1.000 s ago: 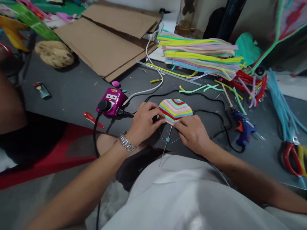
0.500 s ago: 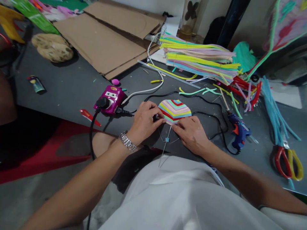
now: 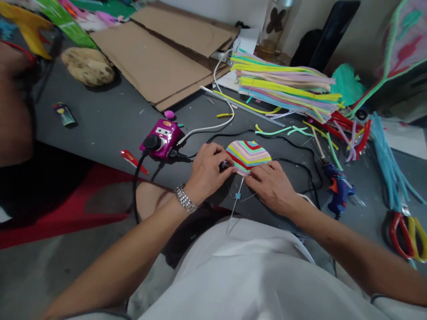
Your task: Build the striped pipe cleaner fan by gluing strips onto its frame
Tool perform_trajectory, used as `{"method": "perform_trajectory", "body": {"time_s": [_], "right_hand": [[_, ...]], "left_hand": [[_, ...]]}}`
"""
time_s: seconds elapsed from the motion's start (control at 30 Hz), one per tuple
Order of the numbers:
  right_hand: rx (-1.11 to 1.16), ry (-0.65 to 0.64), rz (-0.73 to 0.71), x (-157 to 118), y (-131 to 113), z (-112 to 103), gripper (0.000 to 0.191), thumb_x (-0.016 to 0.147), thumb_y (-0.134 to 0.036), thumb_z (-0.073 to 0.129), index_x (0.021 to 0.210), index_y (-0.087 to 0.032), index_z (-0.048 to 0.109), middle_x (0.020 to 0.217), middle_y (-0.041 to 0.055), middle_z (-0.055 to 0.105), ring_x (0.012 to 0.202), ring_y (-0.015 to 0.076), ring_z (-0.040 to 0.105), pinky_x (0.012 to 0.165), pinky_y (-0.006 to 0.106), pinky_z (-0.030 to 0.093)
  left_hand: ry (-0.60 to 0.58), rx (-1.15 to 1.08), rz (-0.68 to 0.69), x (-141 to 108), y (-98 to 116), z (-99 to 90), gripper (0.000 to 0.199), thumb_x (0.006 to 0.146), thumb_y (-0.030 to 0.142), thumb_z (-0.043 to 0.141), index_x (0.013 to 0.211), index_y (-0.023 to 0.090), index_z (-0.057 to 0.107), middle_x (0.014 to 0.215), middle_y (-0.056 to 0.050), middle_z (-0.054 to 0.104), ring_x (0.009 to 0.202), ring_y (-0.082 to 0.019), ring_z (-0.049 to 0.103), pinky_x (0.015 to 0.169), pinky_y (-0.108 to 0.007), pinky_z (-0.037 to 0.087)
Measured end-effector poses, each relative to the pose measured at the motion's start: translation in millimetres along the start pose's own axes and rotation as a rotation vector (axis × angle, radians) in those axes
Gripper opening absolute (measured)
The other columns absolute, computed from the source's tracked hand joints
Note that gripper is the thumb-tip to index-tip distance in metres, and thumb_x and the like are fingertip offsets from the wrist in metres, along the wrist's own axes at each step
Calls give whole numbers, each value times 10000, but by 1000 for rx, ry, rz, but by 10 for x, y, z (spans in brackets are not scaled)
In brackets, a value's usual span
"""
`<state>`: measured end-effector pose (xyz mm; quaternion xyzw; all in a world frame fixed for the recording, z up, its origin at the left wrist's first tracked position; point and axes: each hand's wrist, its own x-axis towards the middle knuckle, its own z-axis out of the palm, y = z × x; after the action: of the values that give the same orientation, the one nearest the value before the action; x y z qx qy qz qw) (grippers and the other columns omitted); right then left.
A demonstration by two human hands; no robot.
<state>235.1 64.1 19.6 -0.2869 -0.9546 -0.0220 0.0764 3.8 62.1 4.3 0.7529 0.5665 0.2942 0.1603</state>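
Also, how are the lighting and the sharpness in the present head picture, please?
Head view: rather dim light, small highlights on the metal-link watch and magenta power socket; head view again: colour bands readable on the striped disc, but the right forearm looks soft and stretched towards the edge.

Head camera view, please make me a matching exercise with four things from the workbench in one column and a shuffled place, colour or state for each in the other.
Things:
1. striped disc
2. glue gun
3. socket block
4. scissors

Descriptions:
A. has a black plug in it
B. by the near end of the light blue stems
C. mostly dark blue, partly orange
D. touched by the left hand and the right hand

Right pairs: 1-D, 2-C, 3-A, 4-B
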Motion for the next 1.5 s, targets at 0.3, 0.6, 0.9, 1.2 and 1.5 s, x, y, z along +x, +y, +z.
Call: {"method": "perform_trajectory", "body": {"time_s": [0.3,0.6,0.9,1.2,1.5], "right_hand": [[-1,-2,-46,10,43,15,159,1002,-171,551,997,-188,709,909,80,652,861,235,467,814,387,274],[-60,54,-39,-30,-3,52,254,1057,-199,479,1008,-167,726,864,76,642,841,230,459,803,381,269],[-56,91,-29,-43,-8,69,233,1044,-177,494,1044,-151,726,858,79,638,838,233,460,794,384,276],[-54,79,-38,-49,-24,57,164,989,-150,561,1035,-120,716,857,88,635,821,247,474,786,391,293],[-35,82,-22,-37,-28,46,171,992,-153,551,1015,-128,719,860,87,650,826,245,497,796,393,300]], "left_hand": [[21,38,158,-491,261,-119,168,971,177,608,1084,209,729,1158,-107,726,1127,-272,623,953,-461,531],[-112,174,258,-419,408,-5,226,972,196,609,1168,174,719,1291,-151,704,1274,-329,609,986,-489,523],[-83,220,328,-434,367,12,235,998,199,583,1188,128,702,1280,-161,726,1256,-309,645,994,-470,554],[-47,219,240,-567,446,38,288,1000,262,600,1215,96,693,1319,-185,700,1250,-329,634,1025,-495,577],[-73,195,210,-596,454,73,313,987,258,607,1260,112,657,1363,-204,648,1310,-346,587,1069,-527,542]]}}
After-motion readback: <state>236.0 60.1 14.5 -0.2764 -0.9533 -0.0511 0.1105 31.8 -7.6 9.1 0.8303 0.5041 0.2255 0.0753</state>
